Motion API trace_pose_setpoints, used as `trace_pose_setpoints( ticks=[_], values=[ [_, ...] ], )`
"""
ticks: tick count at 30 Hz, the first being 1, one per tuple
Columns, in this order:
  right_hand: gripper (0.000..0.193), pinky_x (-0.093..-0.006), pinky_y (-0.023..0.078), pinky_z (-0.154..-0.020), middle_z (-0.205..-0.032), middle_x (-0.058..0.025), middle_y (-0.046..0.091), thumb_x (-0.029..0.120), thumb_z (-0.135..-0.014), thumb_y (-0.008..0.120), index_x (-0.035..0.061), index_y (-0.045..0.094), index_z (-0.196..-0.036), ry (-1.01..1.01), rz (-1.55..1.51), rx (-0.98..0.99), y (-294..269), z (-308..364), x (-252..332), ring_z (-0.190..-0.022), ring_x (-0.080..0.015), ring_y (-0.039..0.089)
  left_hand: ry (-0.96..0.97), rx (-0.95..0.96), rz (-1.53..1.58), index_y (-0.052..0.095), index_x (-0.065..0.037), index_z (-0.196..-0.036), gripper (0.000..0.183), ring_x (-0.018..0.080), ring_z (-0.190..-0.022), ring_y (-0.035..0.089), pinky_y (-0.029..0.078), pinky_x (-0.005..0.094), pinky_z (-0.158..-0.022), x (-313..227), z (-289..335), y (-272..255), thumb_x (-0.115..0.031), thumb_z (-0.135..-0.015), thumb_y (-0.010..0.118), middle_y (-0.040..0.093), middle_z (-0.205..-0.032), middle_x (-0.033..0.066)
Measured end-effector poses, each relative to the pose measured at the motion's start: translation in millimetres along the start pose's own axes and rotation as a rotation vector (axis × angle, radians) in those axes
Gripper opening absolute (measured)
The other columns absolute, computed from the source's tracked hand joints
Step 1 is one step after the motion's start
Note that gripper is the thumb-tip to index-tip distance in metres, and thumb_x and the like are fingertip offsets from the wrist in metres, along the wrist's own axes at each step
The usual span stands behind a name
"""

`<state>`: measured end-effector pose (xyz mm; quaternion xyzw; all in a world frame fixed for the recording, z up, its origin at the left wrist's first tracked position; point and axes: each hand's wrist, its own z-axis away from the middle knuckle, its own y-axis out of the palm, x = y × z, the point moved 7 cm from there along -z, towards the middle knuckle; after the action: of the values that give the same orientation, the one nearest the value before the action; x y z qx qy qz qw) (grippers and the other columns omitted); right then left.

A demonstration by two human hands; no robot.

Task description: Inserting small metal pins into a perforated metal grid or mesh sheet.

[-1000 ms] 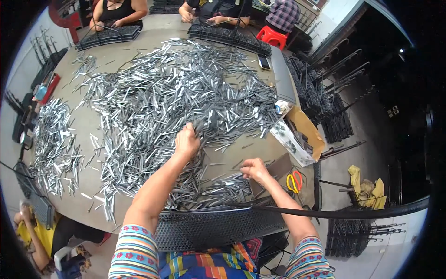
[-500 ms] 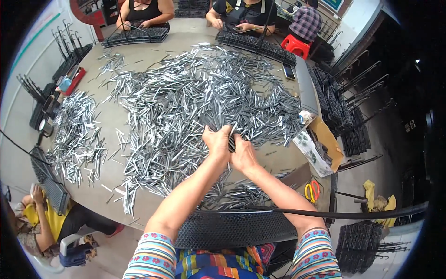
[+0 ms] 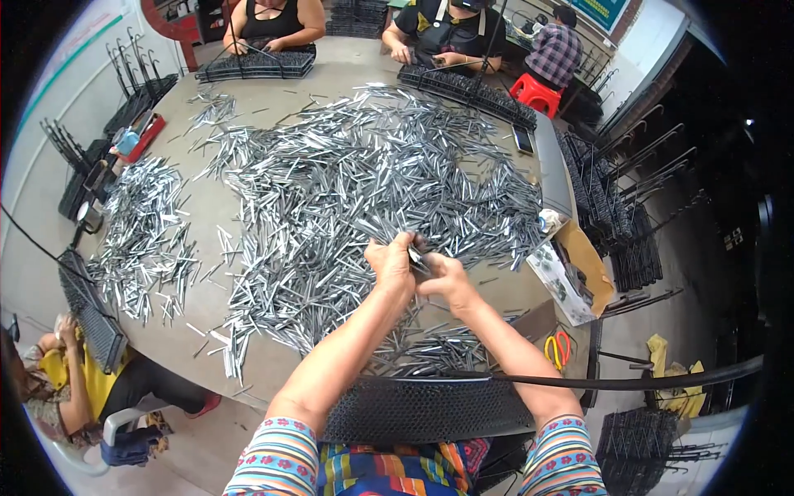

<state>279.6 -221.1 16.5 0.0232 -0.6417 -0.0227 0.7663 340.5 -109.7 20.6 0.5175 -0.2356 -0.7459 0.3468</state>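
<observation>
Over the near part of a big pile of thin grey metal strips [image 3: 306,198], both hands meet in front of me. My left hand [image 3: 390,263] is closed round a bundle of these strips [image 3: 379,226], whose ends fan out past the thumb. Close against it, my right hand [image 3: 447,283] has its fingers curled on the strips' near end, partly hidden between the hands. Below my forearms lies a black tray [image 3: 426,411] full of small holes, at the table's near edge. A smaller heap of strips [image 3: 434,351] lies between my arms and the tray.
On the right stand an open carton [image 3: 571,277] and scissors with red and yellow handles [image 3: 558,350]. A black rod [image 3: 637,382] crosses above the tray. Two people work at black racks [image 3: 256,64] across the table; another sits at left. A phone [image 3: 523,140] lies far right.
My right hand has turned, its thumb and fingers shifting on the strips, and moved slightly right of the left hand. The whole view has shifted a little.
</observation>
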Motion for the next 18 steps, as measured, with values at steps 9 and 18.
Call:
trace_pose_setpoints(
  ticks=[9,18],
  values=[
    [0.042,-0.0347,0.047,-0.081,-0.096,-0.0055,0.062,0.047,-0.095,0.048,0.0073,0.060,-0.097,0.006,-0.752,-0.435,8.7,-9.8,23.8,-0.087,-0.0217,0.058,0.137,0.104,-0.089,0.057,-0.002,-0.098,0.032,0.0138,-0.066,0.061,0.051,0.0280,-0.064,0.6,38.1,36.0,-0.002,-0.071,0.074,0.065,-0.084,0.0048],
    [0.032,-0.0289,0.046,-0.072,-0.088,-0.0019,0.061,0.039,-0.097,0.047,0.0103,0.061,-0.094,-0.192,0.063,-0.557,-19.0,-18.7,3.1,-0.076,-0.0160,0.056,-0.223,0.129,0.122,0.057,-0.004,-0.103,0.031,0.0191,-0.080,0.064,0.053,0.0319,-0.075,37.2,40.1,15.7,-0.002,-0.076,0.072,0.066,-0.093,0.0072]
  ],
)
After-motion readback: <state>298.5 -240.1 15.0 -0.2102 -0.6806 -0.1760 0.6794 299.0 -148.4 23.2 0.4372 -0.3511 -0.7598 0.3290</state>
